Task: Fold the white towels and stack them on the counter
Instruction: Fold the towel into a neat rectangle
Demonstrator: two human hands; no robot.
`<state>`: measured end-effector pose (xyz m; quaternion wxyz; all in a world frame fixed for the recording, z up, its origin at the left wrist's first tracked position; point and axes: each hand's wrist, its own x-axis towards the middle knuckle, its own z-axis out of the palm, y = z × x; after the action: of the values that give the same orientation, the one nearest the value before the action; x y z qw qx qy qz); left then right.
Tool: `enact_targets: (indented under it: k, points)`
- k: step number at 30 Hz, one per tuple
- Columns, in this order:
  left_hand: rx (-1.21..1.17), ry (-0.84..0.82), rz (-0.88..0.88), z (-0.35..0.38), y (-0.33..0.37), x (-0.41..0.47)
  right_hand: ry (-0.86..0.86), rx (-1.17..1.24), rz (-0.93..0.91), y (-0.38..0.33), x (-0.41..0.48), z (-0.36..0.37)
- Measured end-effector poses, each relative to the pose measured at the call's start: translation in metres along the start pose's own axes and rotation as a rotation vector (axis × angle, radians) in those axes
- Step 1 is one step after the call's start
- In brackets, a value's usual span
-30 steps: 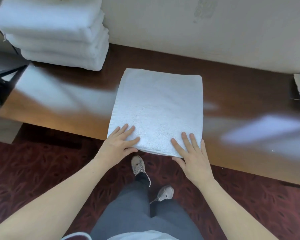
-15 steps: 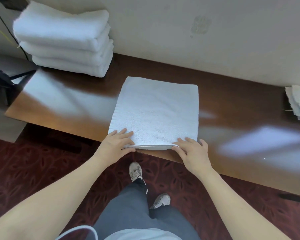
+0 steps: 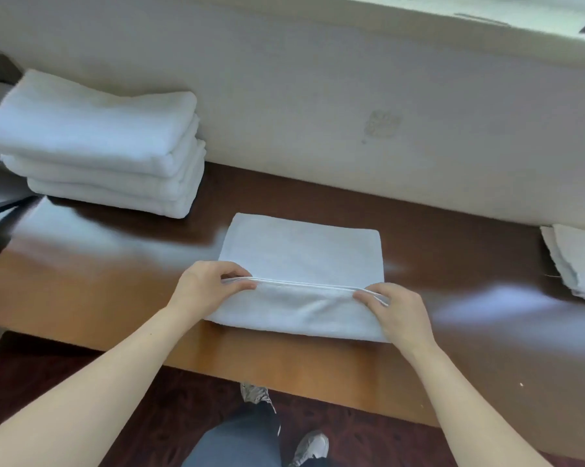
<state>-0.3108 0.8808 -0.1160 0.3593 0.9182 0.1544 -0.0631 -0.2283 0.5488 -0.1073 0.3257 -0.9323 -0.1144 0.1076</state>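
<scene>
Both hands, the left hand [image 3: 210, 286] and right hand [image 3: 393, 311], pinch the towel [image 3: 301, 254]'s near hem, which could land skewed if one corner slips.

A pale wall [image 3: 318, 96] rises above dark red patterned carpet [image 3: 169, 409].

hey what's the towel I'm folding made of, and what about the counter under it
The towel looks like white cotton terry: matte, nubby surface with a smooth hemmed edge, though the fibre can't be confirmed. The counter looks like dark brown wood or wood-look laminate with a glossy finish, since it mirrors bright window light.
</scene>
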Motion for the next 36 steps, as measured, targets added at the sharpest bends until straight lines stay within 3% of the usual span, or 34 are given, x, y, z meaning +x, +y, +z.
enact_targets:
  k: [9,24,26,28,30,33,36]
  points:
    - [-0.292,0.080,-0.011,-0.023,0.002,0.110,0.031,0.119,0.247,-0.011,0.096,-0.020]
    - [-0.218,0.169,-0.147,0.003,0.005,0.164,0.015,0.002,0.273,0.024,0.171,0.010]
    - [-0.043,0.243,-0.107,0.012,0.007,0.157,0.061,-0.121,0.212,0.024,0.168,0.015]
    - [0.118,0.314,0.032,0.030,0.016,0.144,0.235,-0.321,0.043,0.023,0.160,0.022]
    - [0.156,0.276,0.173,0.053,0.034,0.128,0.346,-0.420,-0.110,0.008,0.147,0.035]
    - [0.338,0.071,0.263,0.088,0.054,0.114,0.140,-0.390,-0.276,-0.008,0.126,0.064]
    - [0.524,-0.032,0.235,0.103,0.053,0.111,-0.064,-0.480,-0.284,-0.002,0.116,0.083]
